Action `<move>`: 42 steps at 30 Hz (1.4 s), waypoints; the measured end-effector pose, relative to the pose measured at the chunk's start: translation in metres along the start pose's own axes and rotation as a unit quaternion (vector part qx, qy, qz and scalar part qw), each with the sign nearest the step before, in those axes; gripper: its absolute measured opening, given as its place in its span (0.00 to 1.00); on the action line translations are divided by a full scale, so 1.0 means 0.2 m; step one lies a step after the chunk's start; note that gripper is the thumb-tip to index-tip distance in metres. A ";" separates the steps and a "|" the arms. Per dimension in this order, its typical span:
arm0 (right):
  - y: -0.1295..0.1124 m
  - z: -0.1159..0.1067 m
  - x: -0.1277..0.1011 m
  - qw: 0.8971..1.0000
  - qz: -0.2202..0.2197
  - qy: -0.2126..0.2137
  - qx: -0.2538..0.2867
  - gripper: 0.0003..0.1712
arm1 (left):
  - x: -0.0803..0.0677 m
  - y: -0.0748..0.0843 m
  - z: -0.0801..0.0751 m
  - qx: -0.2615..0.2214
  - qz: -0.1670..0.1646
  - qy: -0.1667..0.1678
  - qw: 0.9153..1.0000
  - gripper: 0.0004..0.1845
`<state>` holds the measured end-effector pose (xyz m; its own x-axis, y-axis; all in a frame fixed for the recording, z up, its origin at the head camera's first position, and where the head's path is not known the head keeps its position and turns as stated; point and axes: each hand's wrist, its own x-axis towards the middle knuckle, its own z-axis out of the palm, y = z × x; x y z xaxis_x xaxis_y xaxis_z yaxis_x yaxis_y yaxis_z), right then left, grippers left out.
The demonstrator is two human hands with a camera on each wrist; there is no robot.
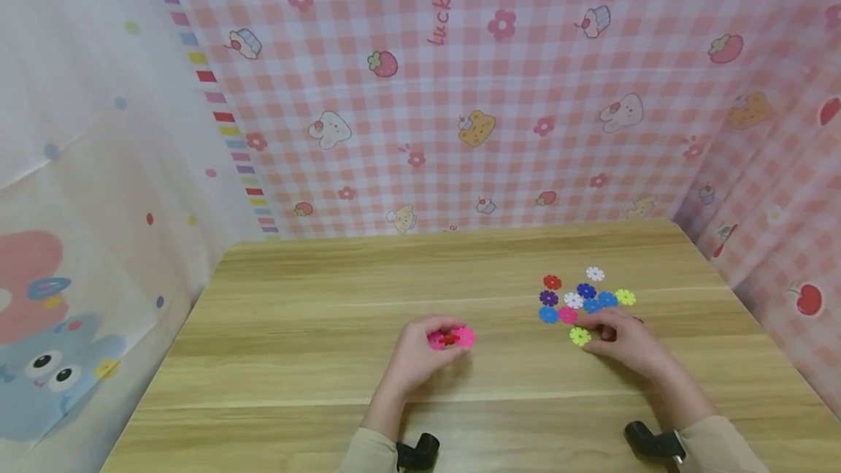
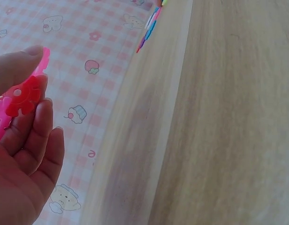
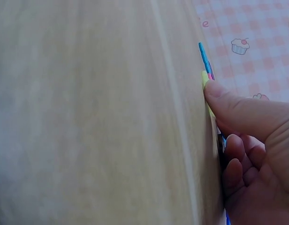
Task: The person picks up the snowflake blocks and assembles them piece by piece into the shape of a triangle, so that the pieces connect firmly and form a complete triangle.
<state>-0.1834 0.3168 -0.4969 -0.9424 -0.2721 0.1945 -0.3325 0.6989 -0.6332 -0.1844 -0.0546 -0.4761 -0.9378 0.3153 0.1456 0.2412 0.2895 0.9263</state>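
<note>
- I'm seeing the left hand (image 1: 420, 352) pinching joined pink and red flower pieces (image 1: 450, 338) above the table (image 1: 315, 356); the fingers are hiding part of them.
- The right hand (image 1: 624, 341) is curling over the yellow-green piece (image 1: 580, 336), thumb pressing it; whether it is being gripped, I cannot tell.
- The loose pieces (image 1: 581, 294) are lying just beyond.
</note>
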 end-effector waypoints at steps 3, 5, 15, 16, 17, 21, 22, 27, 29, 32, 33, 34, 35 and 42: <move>0.00 0.00 0.00 1.000 0.006 -0.001 -0.001 0.17 | 0.00 0.00 0.00 0.003 -0.002 0.000 1.000 0.18; 0.00 0.00 0.00 1.000 0.008 -0.002 0.003 0.16 | 0.00 0.00 0.00 0.005 0.001 0.001 1.000 0.18; 0.02 0.01 -0.01 0.999 0.013 0.003 0.043 0.15 | 0.00 0.00 0.00 -0.001 0.004 0.000 1.000 0.18; 0.02 0.01 -0.01 0.999 0.018 0.004 0.045 0.14 | 0.01 -0.01 0.00 0.000 0.003 0.001 1.000 0.18; 0.02 0.01 -0.01 0.999 0.020 0.006 0.045 0.13 | 0.01 -0.01 0.00 -0.001 0.002 0.001 1.000 0.18; 0.02 0.01 -0.01 0.999 0.024 0.012 0.047 0.12 | 0.02 -0.01 -0.01 0.000 -0.004 0.001 1.000 0.18; 0.02 0.01 0.00 0.998 0.025 0.015 0.048 0.11 | 0.02 -0.01 -0.01 -0.001 -0.004 0.001 1.000 0.18; -0.02 -0.01 0.00 0.997 0.035 0.019 0.069 0.09 | 0.03 -0.01 -0.02 -0.007 -0.001 0.000 1.000 0.18; -0.05 -0.01 0.02 0.996 0.037 0.018 0.082 0.09 | 0.04 0.00 -0.02 -0.008 -0.001 0.000 1.000 0.18; -0.12 0.01 0.06 0.995 0.025 0.019 0.100 0.09 | 0.05 0.01 -0.02 -0.008 -0.002 0.002 1.000 0.17; -0.14 0.02 0.07 0.994 0.021 0.021 0.105 0.09 | 0.06 0.01 -0.02 -0.007 -0.002 0.003 1.000 0.17; -0.16 0.03 0.09 0.993 0.015 0.023 0.113 0.09 | 0.07 0.02 -0.02 -0.004 -0.004 0.003 1.000 0.17; -0.19 0.04 0.10 0.992 0.011 0.025 0.121 0.09 | 0.07 0.02 -0.02 -0.004 -0.005 0.002 1.000 0.17; -0.34 0.14 0.21 0.987 0.006 0.034 0.158 0.10 | 0.10 0.04 0.00 -0.003 -0.003 -0.001 1.000 0.18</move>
<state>-0.2003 0.2391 -0.4678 -0.9501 -0.2121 0.2289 -0.3035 0.4577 -0.8357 -0.2016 -0.0467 -0.4658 -0.9385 0.3161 0.1388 0.2336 0.2855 0.9295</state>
